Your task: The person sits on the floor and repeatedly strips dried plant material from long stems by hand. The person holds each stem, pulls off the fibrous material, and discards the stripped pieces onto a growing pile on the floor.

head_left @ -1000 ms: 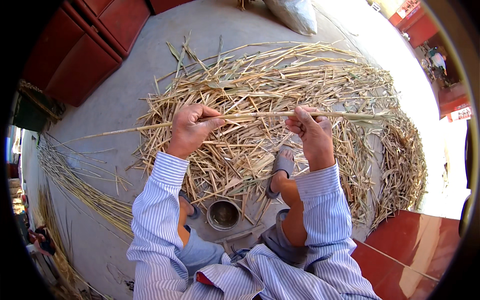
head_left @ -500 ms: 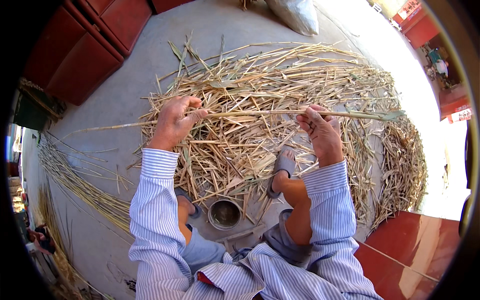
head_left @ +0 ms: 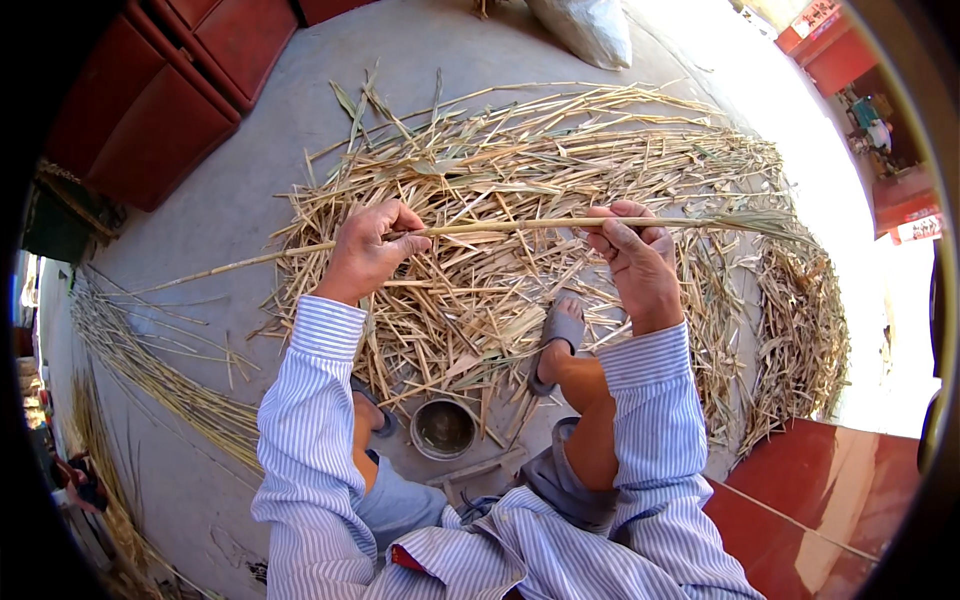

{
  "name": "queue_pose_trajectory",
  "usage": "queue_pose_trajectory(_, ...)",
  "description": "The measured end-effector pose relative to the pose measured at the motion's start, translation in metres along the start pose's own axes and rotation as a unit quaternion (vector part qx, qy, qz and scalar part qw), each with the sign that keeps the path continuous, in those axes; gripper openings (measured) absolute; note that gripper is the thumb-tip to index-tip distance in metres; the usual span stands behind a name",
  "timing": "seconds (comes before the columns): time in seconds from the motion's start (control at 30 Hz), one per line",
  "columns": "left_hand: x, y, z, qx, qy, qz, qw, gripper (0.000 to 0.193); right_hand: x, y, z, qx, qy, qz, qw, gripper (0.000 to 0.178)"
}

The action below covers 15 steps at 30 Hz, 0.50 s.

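Note:
A long, thin dry reed stalk (head_left: 505, 226) stretches across in front of me, held level above a litter of cut straw-coloured pieces. My left hand (head_left: 372, 248) is closed on it, thumb and fingers pinching. To the right, my right hand (head_left: 638, 262) also pinches the stalk, palm turned partly up. The stalk's bare end slopes down past my left hand toward the floor at the left. Beyond my right hand it ends in a greenish leafy tip. Beneath lies a broad heap of stripped husks and leaves (head_left: 440, 325).
A metal bowl (head_left: 444, 429) stands between my feet. On the left floor lies a bundle of long thin stalks (head_left: 185, 390). Red cabinets (head_left: 150, 110) stand at the far left, a pale sack (head_left: 585, 30) at the back. A red panel (head_left: 800, 490) lies at the lower right.
My left hand has moved a little to the right along with the stalk. My right hand has shifted slightly left and up, its fingers a bit more open around the stalk.

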<state>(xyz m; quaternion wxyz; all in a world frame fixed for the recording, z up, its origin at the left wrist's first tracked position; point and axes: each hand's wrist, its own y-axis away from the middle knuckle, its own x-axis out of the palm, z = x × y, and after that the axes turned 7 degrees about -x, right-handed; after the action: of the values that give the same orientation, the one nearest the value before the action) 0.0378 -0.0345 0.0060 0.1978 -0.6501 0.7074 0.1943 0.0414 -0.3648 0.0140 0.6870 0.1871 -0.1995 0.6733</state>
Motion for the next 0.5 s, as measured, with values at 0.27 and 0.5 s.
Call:
queue_pose_trajectory(0.27,-0.002,-0.004,0.012,-0.072,0.175,0.004,0.982,0.016,0.006,0.005,0.002,-0.023,0.014,0.023,0.999,0.019)
queue_pose_trajectory(0.5,-0.048,-0.008,0.038,-0.077,0.286,-0.194,0.935,0.03,0.009,0.005,-0.001,-0.024,0.028,0.007,0.999,0.019)
